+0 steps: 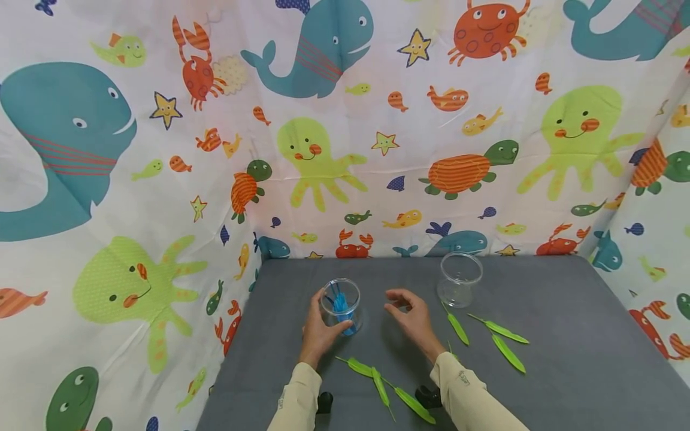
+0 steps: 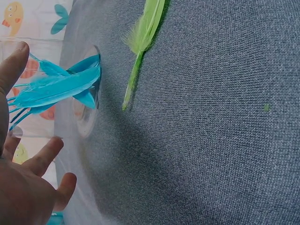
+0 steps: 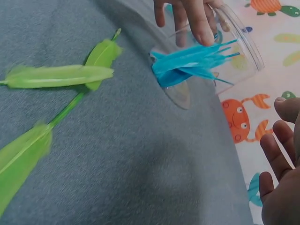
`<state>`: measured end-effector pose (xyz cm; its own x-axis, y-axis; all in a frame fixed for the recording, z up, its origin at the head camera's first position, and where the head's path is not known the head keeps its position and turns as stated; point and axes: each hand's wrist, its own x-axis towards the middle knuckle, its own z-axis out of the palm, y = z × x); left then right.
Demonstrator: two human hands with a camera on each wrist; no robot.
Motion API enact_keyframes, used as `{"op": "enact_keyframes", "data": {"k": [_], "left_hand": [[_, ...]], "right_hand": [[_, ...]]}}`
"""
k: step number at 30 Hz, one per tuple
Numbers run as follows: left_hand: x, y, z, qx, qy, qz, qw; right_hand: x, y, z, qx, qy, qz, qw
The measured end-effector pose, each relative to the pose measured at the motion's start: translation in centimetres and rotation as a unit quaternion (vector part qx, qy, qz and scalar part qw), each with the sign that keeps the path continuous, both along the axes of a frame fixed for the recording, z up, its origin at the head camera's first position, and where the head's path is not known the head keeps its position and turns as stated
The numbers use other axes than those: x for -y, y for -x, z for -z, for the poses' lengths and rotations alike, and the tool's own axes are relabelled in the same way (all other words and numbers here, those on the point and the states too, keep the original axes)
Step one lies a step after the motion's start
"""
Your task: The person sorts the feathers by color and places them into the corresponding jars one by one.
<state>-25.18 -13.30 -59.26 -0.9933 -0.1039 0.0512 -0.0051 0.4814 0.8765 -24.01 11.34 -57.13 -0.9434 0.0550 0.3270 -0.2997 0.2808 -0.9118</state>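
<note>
A clear jar [image 1: 357,311] stands on the grey cloth with several blue feathers [image 1: 341,304] inside, quills up. My left hand [image 1: 317,335] holds this jar from its left side, thumb on the near side and fingers around the back. In the left wrist view the thumb [image 2: 13,65] lies by the rim, while other fingers spread out past the wall. To the jar's right, my right hand [image 1: 414,320] hovers above the cloth, fingers loosely bent and nothing in them. Several green feathers [image 1: 380,386] lie between the forearms, some crossing each other.
A second clear jar [image 1: 458,292] stands farther back on the right. Loose green feathers [image 1: 508,353] lie in front of it. Behind and beside the grey surface [image 1: 560,323] hangs a curtain [image 1: 377,179] printed with sea animals.
</note>
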Motion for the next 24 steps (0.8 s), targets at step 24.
{"op": "enact_keyframes", "data": {"k": [24], "left_hand": [[-0.2,-0.3,-0.2,0.012,-0.011,0.012,0.9998]], "right_hand": [[-8.8,-5.2,4.3,0.012,-0.035,0.069,0.997]]}}
